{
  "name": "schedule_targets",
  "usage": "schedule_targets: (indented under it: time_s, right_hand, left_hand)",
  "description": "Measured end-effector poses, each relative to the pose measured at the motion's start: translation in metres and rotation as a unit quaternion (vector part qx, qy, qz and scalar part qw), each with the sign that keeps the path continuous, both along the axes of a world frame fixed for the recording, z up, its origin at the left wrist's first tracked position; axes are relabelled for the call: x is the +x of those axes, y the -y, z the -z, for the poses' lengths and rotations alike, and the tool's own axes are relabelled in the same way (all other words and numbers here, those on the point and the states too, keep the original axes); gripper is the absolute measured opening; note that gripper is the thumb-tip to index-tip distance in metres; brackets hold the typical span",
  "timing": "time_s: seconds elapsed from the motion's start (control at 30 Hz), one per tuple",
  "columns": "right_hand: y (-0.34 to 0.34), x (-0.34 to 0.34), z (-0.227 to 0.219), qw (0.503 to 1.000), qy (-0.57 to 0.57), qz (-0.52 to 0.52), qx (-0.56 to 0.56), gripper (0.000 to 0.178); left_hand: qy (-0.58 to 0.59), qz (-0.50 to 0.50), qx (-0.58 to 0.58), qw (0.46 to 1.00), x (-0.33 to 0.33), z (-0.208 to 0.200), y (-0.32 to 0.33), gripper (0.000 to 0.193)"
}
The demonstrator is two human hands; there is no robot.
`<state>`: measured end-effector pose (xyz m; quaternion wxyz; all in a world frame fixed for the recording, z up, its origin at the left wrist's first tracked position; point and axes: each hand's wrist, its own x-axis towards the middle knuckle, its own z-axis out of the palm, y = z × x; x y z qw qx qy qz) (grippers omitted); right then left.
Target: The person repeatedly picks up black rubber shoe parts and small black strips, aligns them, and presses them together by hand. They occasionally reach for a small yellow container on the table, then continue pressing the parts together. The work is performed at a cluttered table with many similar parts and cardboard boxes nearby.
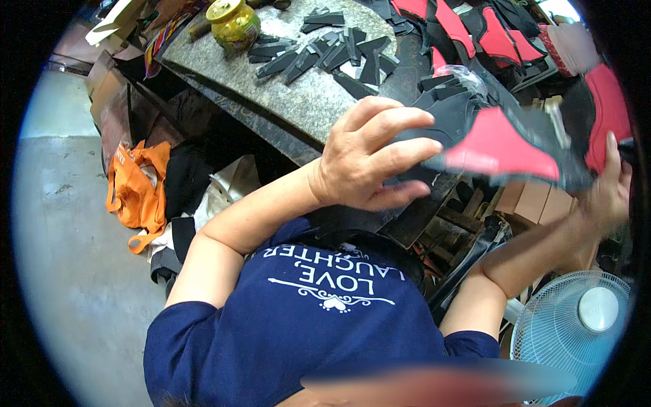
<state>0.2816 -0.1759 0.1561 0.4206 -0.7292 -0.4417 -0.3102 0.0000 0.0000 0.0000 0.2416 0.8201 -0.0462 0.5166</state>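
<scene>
My left hand [380, 156] is raised over the bench edge, its fingers spread and slightly bent with nothing between them. Just right of its fingertips is a blurred red and black piece [505, 152], flat and curved like part of a shoe upper. My right hand [610, 186], also smeared by motion, grips the right end of this piece. Above that hand is another red and black section [608, 115]; whether both form one piece I cannot tell. Black curved pieces [444, 112] lie stacked behind my left fingertips.
Small black strips [332, 54] lie scattered on a grey stone slab [291, 102] beside a yellow jar [233, 26]. More red and black pieces [498, 34] are heaped at the back right. A fan [573, 339] stands at lower right, an orange bag [139, 186] at left.
</scene>
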Motion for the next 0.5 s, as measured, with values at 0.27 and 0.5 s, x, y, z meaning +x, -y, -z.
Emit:
schedule_targets:
  time_s: [0.27, 0.5]
  right_hand:
    - [-0.020, -0.127, 0.046, 0.924, -0.169, -0.258, -0.226, 0.061]
    - [-0.039, -0.145, 0.087, 0.847, -0.369, -0.289, -0.250, 0.062]
  left_hand:
    - [-0.190, 0.322, -0.375, 0.848, 0.002, -0.019, 0.054, 0.107]
    - [-0.192, 0.283, -0.632, 0.696, 0.002, 0.011, 0.050, 0.058]
